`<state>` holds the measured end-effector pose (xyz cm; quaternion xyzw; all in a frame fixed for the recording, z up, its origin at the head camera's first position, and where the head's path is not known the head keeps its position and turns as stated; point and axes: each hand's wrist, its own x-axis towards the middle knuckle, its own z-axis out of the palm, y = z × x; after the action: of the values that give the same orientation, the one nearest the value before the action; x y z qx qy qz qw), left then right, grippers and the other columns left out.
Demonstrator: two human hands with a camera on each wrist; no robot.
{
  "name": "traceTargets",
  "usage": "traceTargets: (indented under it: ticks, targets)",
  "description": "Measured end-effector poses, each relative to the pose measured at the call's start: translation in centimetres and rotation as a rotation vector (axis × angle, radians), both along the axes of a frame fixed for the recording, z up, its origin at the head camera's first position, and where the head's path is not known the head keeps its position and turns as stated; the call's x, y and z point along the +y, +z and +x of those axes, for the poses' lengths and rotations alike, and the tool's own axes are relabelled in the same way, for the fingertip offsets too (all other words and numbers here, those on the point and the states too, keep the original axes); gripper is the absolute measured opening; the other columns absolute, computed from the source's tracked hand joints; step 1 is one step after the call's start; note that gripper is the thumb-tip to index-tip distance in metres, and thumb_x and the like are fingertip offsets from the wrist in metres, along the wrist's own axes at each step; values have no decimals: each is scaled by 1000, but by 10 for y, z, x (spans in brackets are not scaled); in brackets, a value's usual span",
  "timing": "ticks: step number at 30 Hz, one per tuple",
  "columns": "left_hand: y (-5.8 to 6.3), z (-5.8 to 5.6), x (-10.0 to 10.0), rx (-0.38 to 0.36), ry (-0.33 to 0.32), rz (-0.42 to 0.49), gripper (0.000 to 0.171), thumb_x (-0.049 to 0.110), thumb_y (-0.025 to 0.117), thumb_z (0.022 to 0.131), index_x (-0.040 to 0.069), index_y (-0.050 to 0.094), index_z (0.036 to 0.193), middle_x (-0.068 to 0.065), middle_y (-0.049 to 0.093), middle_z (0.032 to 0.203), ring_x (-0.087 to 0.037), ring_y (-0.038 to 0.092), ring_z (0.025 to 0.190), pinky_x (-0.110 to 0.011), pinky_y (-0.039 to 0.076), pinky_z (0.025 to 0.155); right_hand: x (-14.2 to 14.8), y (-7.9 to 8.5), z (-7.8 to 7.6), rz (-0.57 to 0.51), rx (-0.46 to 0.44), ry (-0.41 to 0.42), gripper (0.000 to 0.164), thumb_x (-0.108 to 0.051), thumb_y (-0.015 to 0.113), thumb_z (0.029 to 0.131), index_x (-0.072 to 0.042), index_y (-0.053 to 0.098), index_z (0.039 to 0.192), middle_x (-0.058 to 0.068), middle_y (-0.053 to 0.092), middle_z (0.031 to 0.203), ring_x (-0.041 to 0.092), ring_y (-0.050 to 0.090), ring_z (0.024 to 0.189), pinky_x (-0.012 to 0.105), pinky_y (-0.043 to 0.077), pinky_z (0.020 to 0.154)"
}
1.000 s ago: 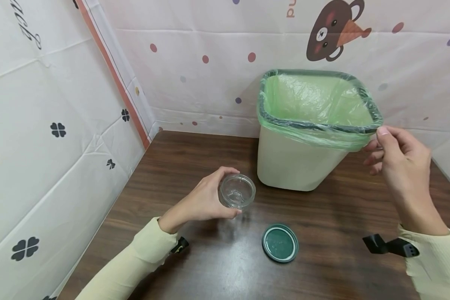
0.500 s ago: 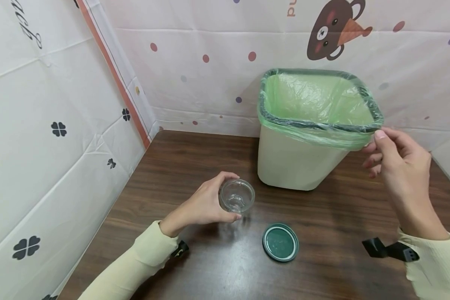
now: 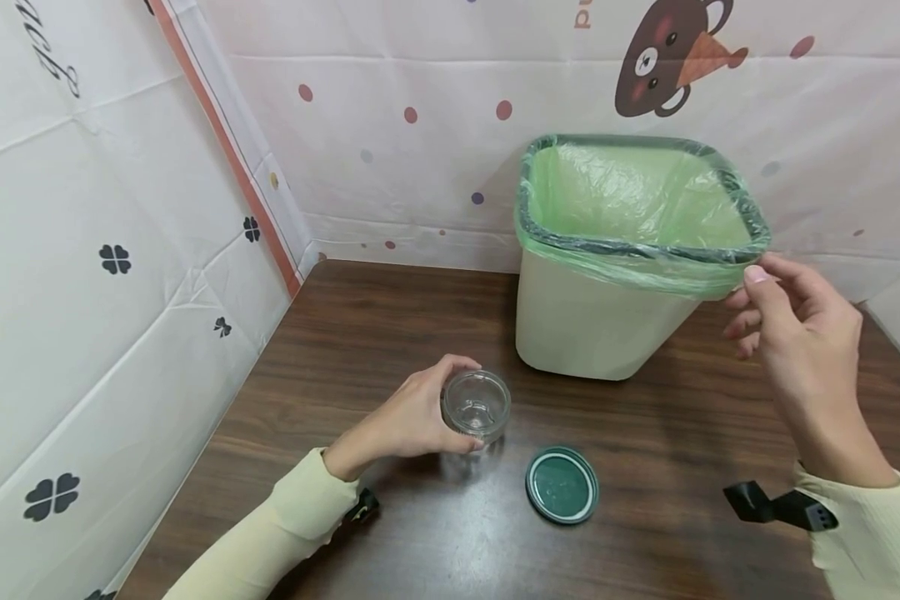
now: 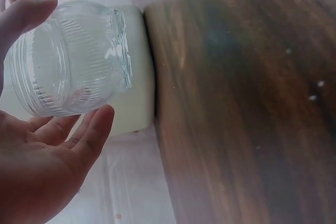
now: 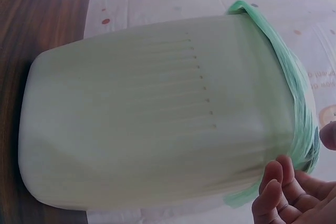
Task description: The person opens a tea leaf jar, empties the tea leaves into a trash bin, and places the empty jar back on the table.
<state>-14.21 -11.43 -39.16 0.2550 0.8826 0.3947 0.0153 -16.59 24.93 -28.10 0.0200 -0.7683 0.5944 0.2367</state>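
My left hand (image 3: 420, 410) grips a clear glass jar (image 3: 477, 403) from its left side, thumb and fingers curved round its ribbed wall. In the left wrist view the jar (image 4: 79, 59) is uncapped and its base is close over the table. My right hand (image 3: 806, 333) pinches the front right corner of a trash can's rim, thumb above and fingers beneath, with some fingers loosely curled. The pale trash can (image 3: 585, 325) is lined with a thin green garbage bag (image 3: 615, 192), folded over its rim under a dark green band.
A dark green jar lid (image 3: 562, 486) lies upside down on the brown wooden table (image 3: 645, 542), right of and nearer than the jar. White printed sheets (image 3: 390, 150) hang behind and to the left. A black wrist camera (image 3: 780, 506) sits on the right sleeve.
My left hand has brought the jar slightly nearer to me and down toward the table. The right hand stays at the trash can's rim, nearly still. The lid has not moved.
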Motion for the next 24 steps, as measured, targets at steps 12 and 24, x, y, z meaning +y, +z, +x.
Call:
traceTargets:
  ticks: [12,24]
  targets:
    - [-10,1,3,-20,-21,-10,87,38,86,54,26,40,127,1,59,108,-12,54,96,-37,47,81,-1,-4,4,-91,14,66,36,-19,61,89,-5,56,122,3,64,78,12,56,53,17,43,37]
    - [-15,2,3,-15,-35,-23,86,39,85,55,24,39,127,-3,58,111,-16,54,98,-38,47,82,-5,-5,7,86,17,-39,35,-20,57,91,-9,54,124,0,63,80,11,56,54,15,44,39]
